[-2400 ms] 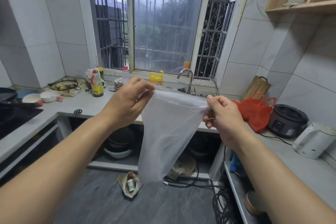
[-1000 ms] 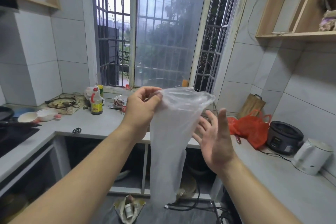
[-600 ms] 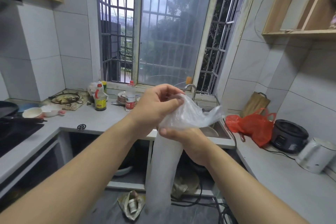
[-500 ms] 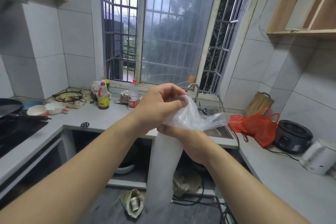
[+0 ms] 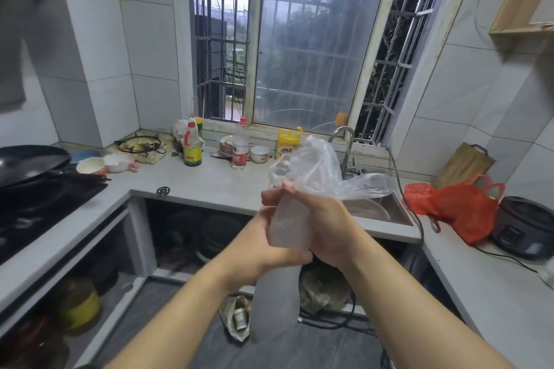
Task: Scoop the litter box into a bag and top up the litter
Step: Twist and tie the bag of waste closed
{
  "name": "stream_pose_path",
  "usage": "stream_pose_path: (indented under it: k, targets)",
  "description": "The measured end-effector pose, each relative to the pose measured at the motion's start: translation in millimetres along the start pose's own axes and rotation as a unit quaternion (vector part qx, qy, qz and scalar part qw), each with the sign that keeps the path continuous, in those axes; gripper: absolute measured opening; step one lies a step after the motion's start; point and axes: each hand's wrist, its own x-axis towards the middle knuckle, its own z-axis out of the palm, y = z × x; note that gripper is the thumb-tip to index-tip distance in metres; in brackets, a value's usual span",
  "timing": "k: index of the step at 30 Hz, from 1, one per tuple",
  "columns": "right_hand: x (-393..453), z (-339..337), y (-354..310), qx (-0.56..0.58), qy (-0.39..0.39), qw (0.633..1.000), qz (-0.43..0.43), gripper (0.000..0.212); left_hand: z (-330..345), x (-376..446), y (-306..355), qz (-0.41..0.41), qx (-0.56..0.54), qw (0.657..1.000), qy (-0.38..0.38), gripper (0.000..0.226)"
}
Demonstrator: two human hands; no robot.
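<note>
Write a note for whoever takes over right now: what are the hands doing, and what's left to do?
Left hand: grips the lower part of the clear plastic bag.
Right hand: wrapped round the bag's middle, with the bunched top sticking out above it.
The bag is held in the air in front of the sink.
Done: a bag is in hand.
Left: open the bag, find the litter box and scoop (neither is in view), scoop the waste in, then top up the litter.

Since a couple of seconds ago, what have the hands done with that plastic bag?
The left hand let go of the plastic bag mouth and slid down to grip its middle; the right hand closed around it too. The bag went from spread to bunched. The counter clutter stayed put.
</note>
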Motion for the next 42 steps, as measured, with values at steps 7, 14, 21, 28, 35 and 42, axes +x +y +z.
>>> stream_pose_path:
  k: [7,14,21,28,35,42]
  targets:
    - [24,-29,-11,0.034,-0.029,0.999,-0.008,0.025,18,28,-21,-0.043,-0.028,0.998,0.035,0.008]
    - [53,-48,-23,0.094,-0.059,0.992,-0.062,0.026,25,52,-45,-0.077,0.014,0.995,0.068,0.016]
    - [88,-56,-27,0.108,-0.037,0.993,-0.033,0.014,22,64,-58,-0.064,0.028,0.993,0.099,0.035]
    - [118,-52,-32,0.106,-0.039,0.994,-0.009,0.028,14,68,-67,-0.05,-0.018,0.99,0.128,0.03]
    - [142,-37,-19,0.134,-0.066,0.987,0.059,0.055,4,64,-89,-0.081,0.027,0.973,0.213,0.031]
    - [152,-18,-9,0.097,-0.118,0.987,0.057,0.051,-12,47,-105,-0.135,0.049,0.944,0.298,0.042]
